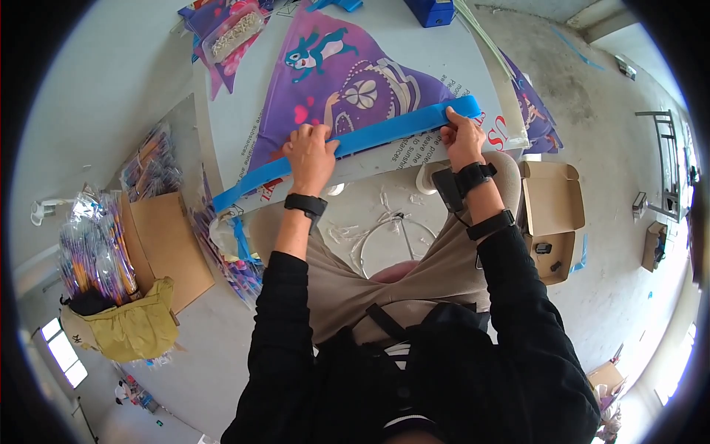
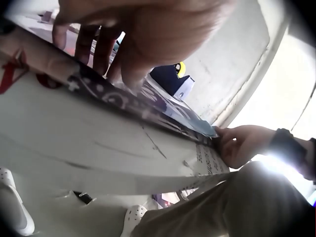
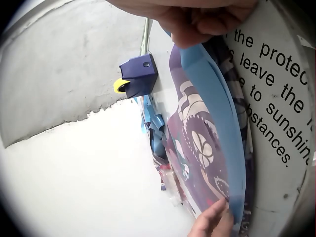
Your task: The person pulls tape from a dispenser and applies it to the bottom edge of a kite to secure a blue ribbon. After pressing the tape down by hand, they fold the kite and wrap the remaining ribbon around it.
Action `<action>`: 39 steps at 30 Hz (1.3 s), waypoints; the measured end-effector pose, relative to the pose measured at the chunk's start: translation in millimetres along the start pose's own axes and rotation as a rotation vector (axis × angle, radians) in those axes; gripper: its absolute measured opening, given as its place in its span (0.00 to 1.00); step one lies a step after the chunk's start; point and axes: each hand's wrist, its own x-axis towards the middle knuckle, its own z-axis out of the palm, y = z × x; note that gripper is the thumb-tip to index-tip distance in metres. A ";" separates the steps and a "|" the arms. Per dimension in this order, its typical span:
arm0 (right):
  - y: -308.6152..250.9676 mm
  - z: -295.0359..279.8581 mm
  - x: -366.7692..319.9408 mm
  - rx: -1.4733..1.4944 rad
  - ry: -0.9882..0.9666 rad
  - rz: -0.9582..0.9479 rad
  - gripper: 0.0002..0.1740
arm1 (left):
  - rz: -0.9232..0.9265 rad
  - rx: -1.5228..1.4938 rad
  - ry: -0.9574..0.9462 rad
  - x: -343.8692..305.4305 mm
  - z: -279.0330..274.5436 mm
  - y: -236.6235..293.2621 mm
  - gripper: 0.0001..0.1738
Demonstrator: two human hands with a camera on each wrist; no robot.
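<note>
A purple printed sheet [image 1: 362, 70] with a blue cartoon animal and a white-patterned dress lies on the white table board [image 1: 222, 126]. Along its near edge runs a long blue strip [image 1: 384, 129], reaching past the sheet on the left. My left hand [image 1: 309, 157] rests over the strip near its middle, fingers pointing down onto the sheet in the left wrist view. At the strip's right end my right hand [image 1: 464, 139] pinches it, thumb on top. The right wrist view shows the strip [image 3: 222, 98] as a raised, bowed band between both hands.
A blue tape dispenser [image 1: 431, 11] stands at the far edge. A clear tray of small white pieces [image 1: 235, 37] sits far left. Cardboard boxes lie on both sides, one with wrapped bundles [image 1: 92, 251] beside it. A metal ring [image 1: 399, 237] lies on the floor between my legs.
</note>
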 end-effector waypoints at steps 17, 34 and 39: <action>4.6 -2.4 0.7 0.026 -0.052 -0.037 0.11 | -0.076 -0.506 -0.603 35.6 -36.1 -64.4 0.12; 0.3 -3.1 -22.6 -0.082 -0.155 -0.097 0.09 | -0.130 -0.357 -0.554 29.7 -53.3 -64.9 0.11; 7.5 -17.3 -33.4 -0.100 -0.173 -0.126 0.06 | -0.139 -0.331 -0.555 27.7 -55.2 -66.0 0.11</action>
